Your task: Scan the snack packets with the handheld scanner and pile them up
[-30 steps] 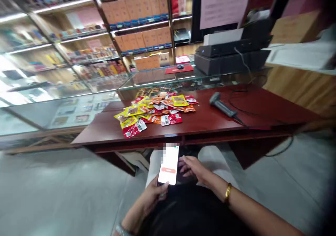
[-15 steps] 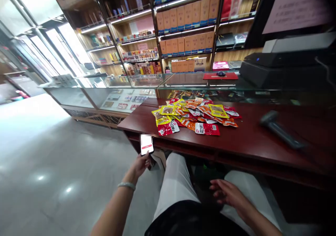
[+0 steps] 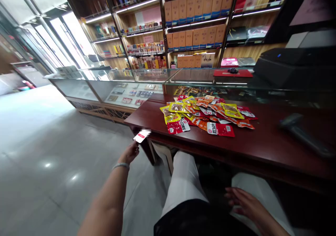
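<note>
Head view: the left hand (image 3: pixel 129 153) pinches a phone (image 3: pixel 140 136), likely light, rigid and slick, best held by its edges, the right hand (image 3: pixel 244 202) loosely spread.

One head-worn camera looks forward and down over the desk (image 3: pixel 147 115) toward shelves (image 3: pixel 196 23).
</note>
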### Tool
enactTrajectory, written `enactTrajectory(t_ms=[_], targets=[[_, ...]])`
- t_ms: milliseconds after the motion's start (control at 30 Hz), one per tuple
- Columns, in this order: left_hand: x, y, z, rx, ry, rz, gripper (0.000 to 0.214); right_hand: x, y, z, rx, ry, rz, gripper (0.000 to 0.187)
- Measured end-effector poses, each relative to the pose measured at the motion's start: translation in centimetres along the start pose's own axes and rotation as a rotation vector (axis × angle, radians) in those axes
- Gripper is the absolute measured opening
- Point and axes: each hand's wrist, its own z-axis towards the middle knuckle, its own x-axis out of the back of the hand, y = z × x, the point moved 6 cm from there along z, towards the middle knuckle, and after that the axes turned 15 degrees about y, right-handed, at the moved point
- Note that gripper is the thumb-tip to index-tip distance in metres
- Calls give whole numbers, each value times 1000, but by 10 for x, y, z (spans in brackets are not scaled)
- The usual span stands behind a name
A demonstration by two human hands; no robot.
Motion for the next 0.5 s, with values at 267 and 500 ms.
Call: enactTrajectory(t_ms=[267,500], targets=[[-5,20,19,-170,247,-101,13,-6,-20,-5,13,20,-26,32],[-20,13,19,-162,291,-163,12,-13,-21,-10,-19,-16,-11,29]])
